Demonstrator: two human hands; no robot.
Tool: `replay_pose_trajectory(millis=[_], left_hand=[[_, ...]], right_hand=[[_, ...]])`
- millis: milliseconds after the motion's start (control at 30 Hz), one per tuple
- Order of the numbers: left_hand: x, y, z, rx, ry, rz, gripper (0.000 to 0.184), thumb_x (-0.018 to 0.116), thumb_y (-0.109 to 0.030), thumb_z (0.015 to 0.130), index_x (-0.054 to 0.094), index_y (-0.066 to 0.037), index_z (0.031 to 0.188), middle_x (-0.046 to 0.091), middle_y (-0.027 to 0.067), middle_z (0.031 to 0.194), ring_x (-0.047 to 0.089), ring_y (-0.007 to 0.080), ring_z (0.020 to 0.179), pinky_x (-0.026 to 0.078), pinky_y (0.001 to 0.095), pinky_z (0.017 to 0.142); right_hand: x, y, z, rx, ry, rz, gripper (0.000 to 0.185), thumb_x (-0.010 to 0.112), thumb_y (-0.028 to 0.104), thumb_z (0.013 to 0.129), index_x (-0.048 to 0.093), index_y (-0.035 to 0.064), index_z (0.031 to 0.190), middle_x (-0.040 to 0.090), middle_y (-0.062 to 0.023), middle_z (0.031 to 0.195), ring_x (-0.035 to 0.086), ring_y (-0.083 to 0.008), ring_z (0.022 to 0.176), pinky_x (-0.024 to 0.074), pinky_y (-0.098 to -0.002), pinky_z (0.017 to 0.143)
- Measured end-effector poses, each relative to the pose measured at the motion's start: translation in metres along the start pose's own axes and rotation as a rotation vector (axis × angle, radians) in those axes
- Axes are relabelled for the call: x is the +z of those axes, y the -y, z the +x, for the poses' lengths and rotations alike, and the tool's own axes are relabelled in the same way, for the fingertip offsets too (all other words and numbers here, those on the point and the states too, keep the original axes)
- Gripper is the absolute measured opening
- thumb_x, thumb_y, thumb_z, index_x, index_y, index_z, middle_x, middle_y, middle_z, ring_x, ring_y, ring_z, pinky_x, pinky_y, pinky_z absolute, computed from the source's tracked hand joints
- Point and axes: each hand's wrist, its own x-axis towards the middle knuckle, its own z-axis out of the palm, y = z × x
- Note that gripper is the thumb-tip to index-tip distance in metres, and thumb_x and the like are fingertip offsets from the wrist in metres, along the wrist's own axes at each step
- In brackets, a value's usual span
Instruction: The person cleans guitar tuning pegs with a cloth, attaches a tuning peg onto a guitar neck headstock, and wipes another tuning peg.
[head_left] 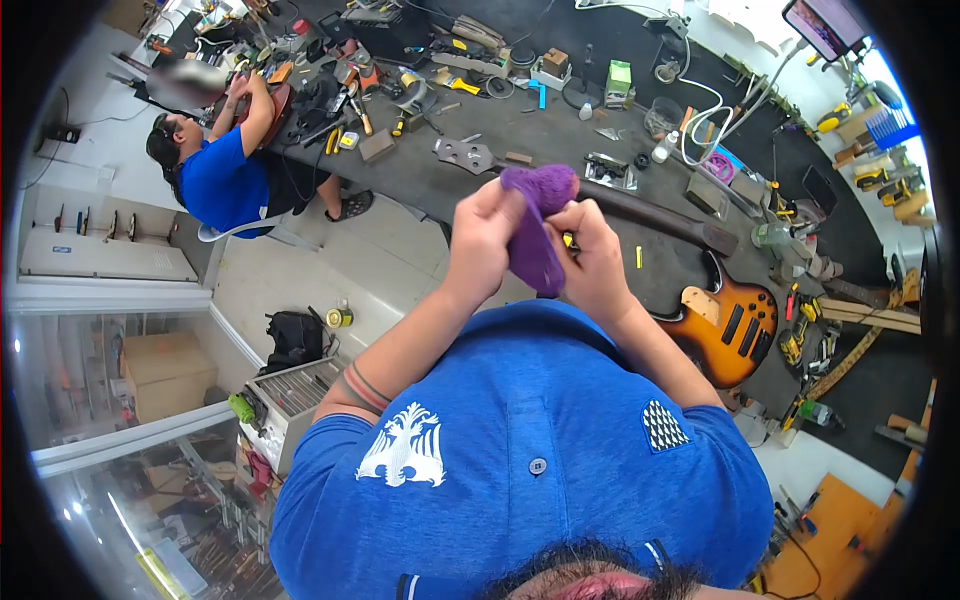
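A purple cloth (540, 255) is bunched up in front of my chest, over the front edge of the workbench. My left hand (485, 235) pinches its left side, and my right hand (590, 255) grips it from the right with curled fingers. Part of the cloth rises above both hands and part hangs between them. Just behind the hands, a dark guitar neck (650, 210) lies across the bench, its headstock (465, 155) to the left. To the right of my right hand rests a sunburst guitar body (735, 330).
Tools and small boxes crowd the back of the dark workbench (410, 180). Another person (225, 170) in a blue shirt sits at its left part. A phone (825, 28) is mounted at the upper right. A black bag (295, 340) lies on the floor.
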Motion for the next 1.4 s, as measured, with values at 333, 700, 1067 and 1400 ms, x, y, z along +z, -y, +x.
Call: replay_pose_trajectory(millis=[333, 700, 1067, 1400], left_hand=[[-0.124, -0.037, -0.111, -0.058, 0.012, -0.636, 0.066, 0.035, -0.048, 0.112, 0.044, 0.001, 0.155, 0.051, 0.0192, 0.158, 0.053, 0.0333, 0.143, 0.039, 0.0491, 0.122], [-0.191, -0.054, -0.177, 0.04, -0.017, -0.135, 0.051, 0.056, -0.026, 0.104, 0.051, 0.0, 0.148, 0.065, 0.0127, 0.137, 0.067, 0.0272, 0.119, 0.053, 0.0402, 0.105], [-0.102, -0.065, -0.131, 0.057, 0.035, 0.081, 0.021, 0.06, -0.013, 0.104, 0.072, 0.001, 0.114, 0.071, 0.009, 0.111, 0.067, 0.0151, 0.099, 0.054, 0.0296, 0.081], [-0.052, -0.026, -0.006, 0.232, 0.37, 0.414, 0.042, 0.067, -0.009, 0.1, 0.058, 0.001, 0.14, 0.068, 0.0141, 0.128, 0.069, 0.0203, 0.111, 0.058, 0.0367, 0.095]], right_hand=[[0.091, 0.086, -0.028, 0.371, -0.051, 0.573, 0.011, 0.058, 0.003, 0.107, 0.05, 0.0029, 0.099, 0.065, -0.0096, 0.095, 0.063, -0.0122, 0.081, 0.0548, -0.0272, 0.074], [0.147, 0.143, -0.046, 0.277, -0.015, 0.589, 0.011, 0.06, -0.001, 0.104, 0.051, 0.003, 0.101, 0.066, -0.0091, 0.094, 0.065, -0.012, 0.081, 0.0555, -0.0275, 0.075], [0.118, 0.127, -0.028, -0.303, -0.041, 0.026, 0.023, 0.073, -0.011, 0.09, 0.055, -0.0014, 0.1, 0.065, -0.0127, 0.091, 0.065, -0.0185, 0.074, 0.0551, -0.0314, 0.066], [0.012, 0.046, 0.031, 0.052, -0.031, 0.626, 0.021, 0.061, -0.012, 0.099, 0.049, 0.0028, 0.107, 0.062, -0.0104, 0.103, 0.065, -0.0145, 0.094, 0.0542, -0.0277, 0.084]])
